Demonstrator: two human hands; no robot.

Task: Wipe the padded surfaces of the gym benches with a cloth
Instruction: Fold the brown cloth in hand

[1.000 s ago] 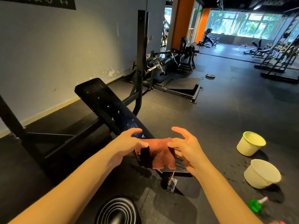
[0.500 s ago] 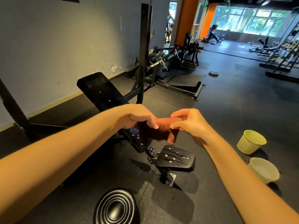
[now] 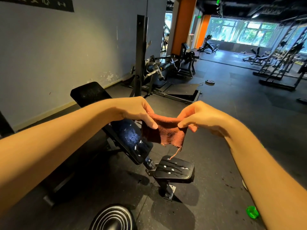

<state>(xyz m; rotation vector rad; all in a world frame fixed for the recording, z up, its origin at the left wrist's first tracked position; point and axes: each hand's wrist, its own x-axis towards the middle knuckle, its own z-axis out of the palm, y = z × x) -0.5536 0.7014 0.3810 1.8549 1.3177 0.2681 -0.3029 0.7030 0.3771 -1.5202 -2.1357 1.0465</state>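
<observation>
Floor: green bottle partly hidden by right forearm.
Hands: left hand, right hand pinch cloth, spread wider than before.

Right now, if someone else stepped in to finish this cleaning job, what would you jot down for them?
Left hand pinches one top corner of the cloth; right hand pinches the other.
The cloth hangs spread in the air above the bench, with a loose thread dangling toward the seat pad.
Done: cloth in both hands.
Left: the backrest pad and seat pad both show white flecks and streaks, so wipe both, then the other benches.
</observation>
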